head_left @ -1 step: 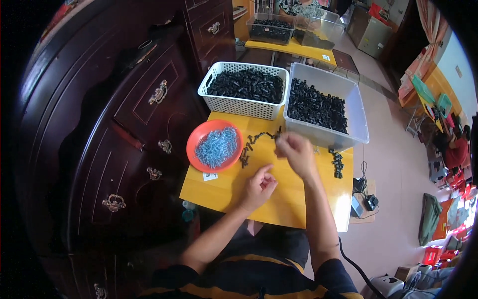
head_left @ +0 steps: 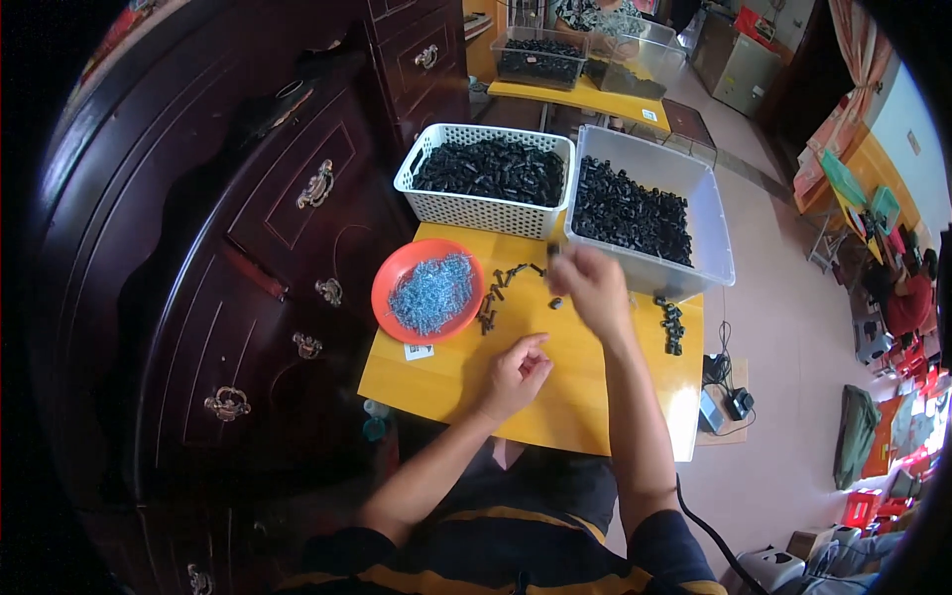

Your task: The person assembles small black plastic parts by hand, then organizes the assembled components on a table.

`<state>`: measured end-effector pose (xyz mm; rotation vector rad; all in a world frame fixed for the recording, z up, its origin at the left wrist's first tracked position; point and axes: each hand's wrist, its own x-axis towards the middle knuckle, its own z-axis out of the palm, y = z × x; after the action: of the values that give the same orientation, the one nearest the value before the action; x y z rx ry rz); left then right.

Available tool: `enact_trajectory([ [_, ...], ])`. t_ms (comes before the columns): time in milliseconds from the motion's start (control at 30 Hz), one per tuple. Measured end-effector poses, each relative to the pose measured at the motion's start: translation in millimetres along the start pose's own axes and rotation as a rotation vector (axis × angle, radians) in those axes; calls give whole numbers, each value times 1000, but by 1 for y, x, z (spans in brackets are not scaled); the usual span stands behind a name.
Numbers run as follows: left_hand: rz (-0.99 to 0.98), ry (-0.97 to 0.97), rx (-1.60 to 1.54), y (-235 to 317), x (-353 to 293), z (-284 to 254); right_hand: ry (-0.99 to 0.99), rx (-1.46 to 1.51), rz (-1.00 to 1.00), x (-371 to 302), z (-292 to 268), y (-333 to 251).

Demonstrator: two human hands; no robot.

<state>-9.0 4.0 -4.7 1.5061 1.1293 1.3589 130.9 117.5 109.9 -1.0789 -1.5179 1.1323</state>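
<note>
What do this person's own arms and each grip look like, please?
The left grip and right grip are human hands, with no gloves or watch visible. The forearms are uncovered below short, dark sleeves; the dark shirt has yellowish-brown stripes.

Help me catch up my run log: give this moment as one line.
left hand: curled, contents unclear | right hand: blurred, near loose black part | red-orange bowl: silvery pieces

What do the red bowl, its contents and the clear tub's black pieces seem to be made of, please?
Bowl: probably smooth plastic, evenly coloured. Contents: likely shiny metal, given their bluish glints. Black pieces: perhaps satin plastic, with faint highlights; rubber remains possible.
</note>
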Motion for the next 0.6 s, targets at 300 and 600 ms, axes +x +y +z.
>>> enact_trajectory([
  [300, -41, 0, 15, -8, -2, 3, 416, 3, -354, 25, 8, -3],
  [600, -22, -22, 11, -11, -1, 4, 414, -556, -190, -49, -47, 96],
])
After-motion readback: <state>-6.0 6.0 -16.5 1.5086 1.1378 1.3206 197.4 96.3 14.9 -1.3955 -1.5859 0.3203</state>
